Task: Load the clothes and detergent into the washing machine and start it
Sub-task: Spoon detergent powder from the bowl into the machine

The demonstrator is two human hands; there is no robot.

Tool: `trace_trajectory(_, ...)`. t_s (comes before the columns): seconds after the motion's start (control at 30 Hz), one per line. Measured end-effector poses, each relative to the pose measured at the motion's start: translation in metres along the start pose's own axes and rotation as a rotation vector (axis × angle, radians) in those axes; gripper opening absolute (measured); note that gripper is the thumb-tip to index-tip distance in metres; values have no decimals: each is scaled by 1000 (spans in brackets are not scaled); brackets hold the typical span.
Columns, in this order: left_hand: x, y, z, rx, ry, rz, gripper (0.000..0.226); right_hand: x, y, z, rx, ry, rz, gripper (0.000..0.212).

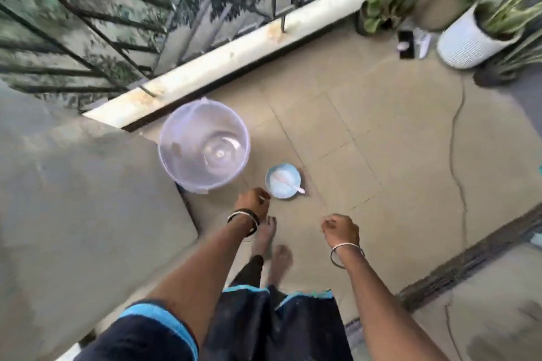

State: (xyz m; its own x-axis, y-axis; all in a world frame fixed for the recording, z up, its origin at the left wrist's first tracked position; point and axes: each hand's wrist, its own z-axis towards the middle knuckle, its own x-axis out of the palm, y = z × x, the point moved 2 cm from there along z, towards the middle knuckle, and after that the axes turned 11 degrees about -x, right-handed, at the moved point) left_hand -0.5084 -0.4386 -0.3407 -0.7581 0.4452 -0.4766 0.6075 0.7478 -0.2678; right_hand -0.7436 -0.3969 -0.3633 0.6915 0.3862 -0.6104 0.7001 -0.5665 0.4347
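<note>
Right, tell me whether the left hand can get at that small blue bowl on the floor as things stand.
Probably yes. The left hand is loosely curled and seems empty, just short of the blue bowl, with bare floor between them. The clear bucket stands off to the side, not in the way. A small spoon lies in the bowl.

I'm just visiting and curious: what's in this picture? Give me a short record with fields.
place: tiled balcony floor beside a metal railing
bucket: clear plastic, upright on the floor, seems nearly empty
bowl: small, blue, holds white powder and a spoon, just right of the bucket
left hand: loosely curled, empty, close above the bowl
right hand: loosely curled, empty
potted plants: far right corner
washing machine: not in view
</note>
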Motion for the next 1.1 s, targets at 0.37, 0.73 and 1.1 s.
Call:
trace_trajectory(0.37,114,39,236,-280,-2,-78,24,129,-99,213,203,154,103,15)
trace_trajectory(0.73,247,90,400,-375,-16,-307,49,242,-168,352,362,190,625,67)
trace_trajectory(1.1,255,103,448,-363,13,-239,37,265,-173,374,339,96,873,40)
